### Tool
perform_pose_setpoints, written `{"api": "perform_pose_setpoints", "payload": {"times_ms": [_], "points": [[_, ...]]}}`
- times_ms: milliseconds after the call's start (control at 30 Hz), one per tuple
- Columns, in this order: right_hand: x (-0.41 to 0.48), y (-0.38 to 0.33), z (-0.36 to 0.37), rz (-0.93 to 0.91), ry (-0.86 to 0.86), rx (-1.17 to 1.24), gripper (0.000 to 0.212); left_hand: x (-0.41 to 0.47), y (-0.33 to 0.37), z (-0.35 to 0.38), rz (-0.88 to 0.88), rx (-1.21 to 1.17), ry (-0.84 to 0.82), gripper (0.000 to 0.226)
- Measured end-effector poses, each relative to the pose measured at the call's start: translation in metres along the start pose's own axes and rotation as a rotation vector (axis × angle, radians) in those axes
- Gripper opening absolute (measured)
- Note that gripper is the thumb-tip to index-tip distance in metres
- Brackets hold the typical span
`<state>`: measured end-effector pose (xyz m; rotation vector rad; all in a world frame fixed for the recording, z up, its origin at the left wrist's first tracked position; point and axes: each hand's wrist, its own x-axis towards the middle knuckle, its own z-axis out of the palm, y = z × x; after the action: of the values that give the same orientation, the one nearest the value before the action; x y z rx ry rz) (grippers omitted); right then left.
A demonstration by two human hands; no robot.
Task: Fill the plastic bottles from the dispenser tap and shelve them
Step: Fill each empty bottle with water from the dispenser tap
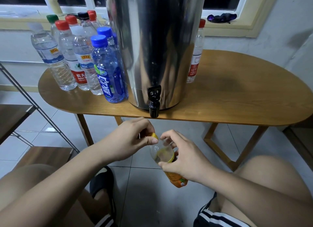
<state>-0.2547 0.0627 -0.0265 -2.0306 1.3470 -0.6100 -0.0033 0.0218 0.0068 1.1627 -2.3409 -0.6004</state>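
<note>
The dispenser (155, 40) is polished metal, mirror-bright. Its tap (153, 101) is glossy black plastic. The table (237, 91) under it is smooth wood with visible grain. Left of the dispenser, the bottles (67, 57) are clear ribbed plastic; the front bottle (108, 71) is tinted blue. The floor tiles (152, 201) below are smooth and glossy.

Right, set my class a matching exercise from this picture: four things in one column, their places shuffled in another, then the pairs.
Things
1 yellow cap
2 orange-label bottle
3 black tap
4 purple cloth

Places
A on the window sill
B in the right hand
C at the dispenser base
D pinched in the left hand

Pairs: 1-D, 2-B, 3-C, 4-A
</note>
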Motion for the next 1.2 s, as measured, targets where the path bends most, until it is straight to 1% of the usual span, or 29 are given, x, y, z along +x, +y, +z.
{"api": "perform_pose_setpoints", "payload": {"times_ms": [133,233,300,367,433,500,600,733,833,933,1000,1067,1133,1200], "points": [[0.001,0.0,-0.001,0.009,-0.005,-0.003,0.068,0.001,0.005,0.004,-0.048,0.04,0.012,0.035],[0.001,-0.001,0.0,0.002,-0.007,-0.008,0.067,0.001,0.006,0.005,-0.049,0.107,0.018,0.039],[0.001,-0.001,0.0,-0.006,-0.012,-0.012,0.066,0.001,0.005,0.004,-0.035,0.101,0.027,0.041],[0.001,-0.001,-0.001,-0.012,-0.015,-0.021,0.066,0.001,0.003,0.001,-0.011,0.007,0.023,0.034],[0.002,-0.001,-0.004,0.003,-0.016,-0.018,0.067,0.002,0.0,-0.004,0.013,-0.117,-0.014,0.024],[0.003,0.0,-0.006,0.016,-0.013,-0.007,0.068,0.002,-0.004,-0.008,0.017,-0.167,-0.053,0.031],[0.004,0.0,-0.005,0.013,-0.019,-0.01,0.069,0.002,-0.007,-0.009,-0.016,-0.157,-0.043,0.032],[0.003,0.0,-0.003,-0.003,-0.007,-0.012,0.067,0.002,-0.002,-0.003,-0.004,-0.083,0.002,0.021],[0.002,0.0,-0.002,-0.021,-0.002,-0.027,0.066,0.003,0.001,-0.001,-0.015,0.016,0.031,0.04],[0.002,-0.002,-0.002,-0.033,-0.019,-0.034,0.065,0.002,0.0,-0.001,-0.001,0.062,0.021,0.049],[0.002,-0.002,-0.003,-0.037,-0.012,-0.032,0.065,0.001,0.001,-0.004,-0.029,0.017,-0.012,0.056],[0.004,-0.001,-0.004,-0.032,0.01,-0.024,0.066,0.001,-0.001,-0.009,-0.069,-0.099,-0.03,0.056],[0.005,0.0,-0.005,-0.025,0.027,-0.021,0.068,0.001,-0.003,-0.012,-0.056,-0.189,-0.042,0.046],[0.005,0.001,-0.005,-0.019,0.025,-0.015,0.069,0.001,-0.004,-0.013,-0.021,-0.216,-0.066,0.037]]}}
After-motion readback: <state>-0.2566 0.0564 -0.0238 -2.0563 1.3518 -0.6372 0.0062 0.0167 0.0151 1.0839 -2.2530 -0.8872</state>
